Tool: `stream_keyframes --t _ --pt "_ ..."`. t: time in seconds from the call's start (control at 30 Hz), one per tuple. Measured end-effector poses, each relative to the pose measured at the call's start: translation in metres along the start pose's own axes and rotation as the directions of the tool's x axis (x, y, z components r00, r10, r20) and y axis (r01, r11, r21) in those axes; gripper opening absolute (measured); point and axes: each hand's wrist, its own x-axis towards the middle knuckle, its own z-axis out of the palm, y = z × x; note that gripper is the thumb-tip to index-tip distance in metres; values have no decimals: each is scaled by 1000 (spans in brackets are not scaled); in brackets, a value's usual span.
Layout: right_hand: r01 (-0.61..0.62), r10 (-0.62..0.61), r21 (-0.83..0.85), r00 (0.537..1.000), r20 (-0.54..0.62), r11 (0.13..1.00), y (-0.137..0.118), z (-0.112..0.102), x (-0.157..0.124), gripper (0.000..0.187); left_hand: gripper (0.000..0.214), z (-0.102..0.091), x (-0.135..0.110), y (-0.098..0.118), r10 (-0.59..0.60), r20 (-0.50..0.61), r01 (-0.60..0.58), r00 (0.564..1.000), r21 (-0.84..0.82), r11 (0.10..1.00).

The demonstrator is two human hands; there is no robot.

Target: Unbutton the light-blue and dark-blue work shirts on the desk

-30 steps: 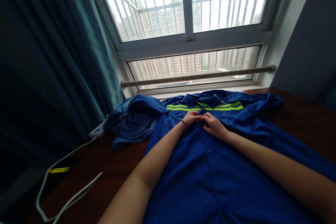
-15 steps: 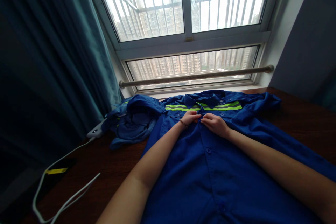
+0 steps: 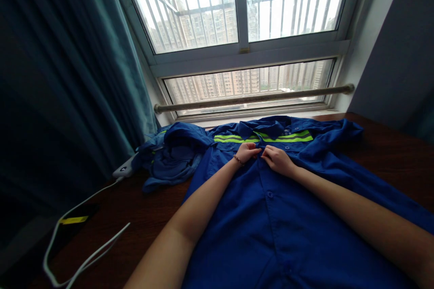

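Note:
A blue work shirt (image 3: 271,230) with yellow-green reflective stripes (image 3: 291,136) lies flat on a dark wooden table (image 3: 142,216), collar toward the window. My left hand (image 3: 248,151), with a thin bracelet at the wrist, and my right hand (image 3: 277,159) meet at the shirt's front placket just below the collar. Both pinch the fabric there, fingers closed around the edges near a button. Further buttons run down the placket toward me.
A second crumpled blue garment (image 3: 172,156) lies left of the shirt. A white charger with cable (image 3: 84,253) and a dark flat object with a yellow label (image 3: 73,220) lie at the table's left. A teal curtain (image 3: 68,76) hangs left; a barred window and rail (image 3: 251,98) stand behind.
Both hands stay at the same spot on the placket, with only slight finger shifts. The view moved a little.

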Motion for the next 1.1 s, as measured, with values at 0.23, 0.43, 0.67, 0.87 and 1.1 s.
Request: stream_keyframes --t 0.23,0.43,0.67,0.87,1.1 --pt "-80 79 -109 997 -12 991 0 5 -3 16 14 16 -18 13 453 48 -310 890 793 525" --pt "-115 109 -112 992 -56 987 -3 2 -4 15 17 16 -19 16 507 98 -339 856 848 408" --pt "-176 159 -85 972 -174 981 -2 1 -4 9 22 18 -23 21 554 96 -376 827 827 418" --pt "-32 18 -77 984 -179 997 -10 -7 -4 56 23 18 -31 28 582 236 -523 778 758 391" --pt "-117 117 -224 993 -13 968 -5 -3 -5 16 26 14 -25 28 450 20 -391 893 530 752"
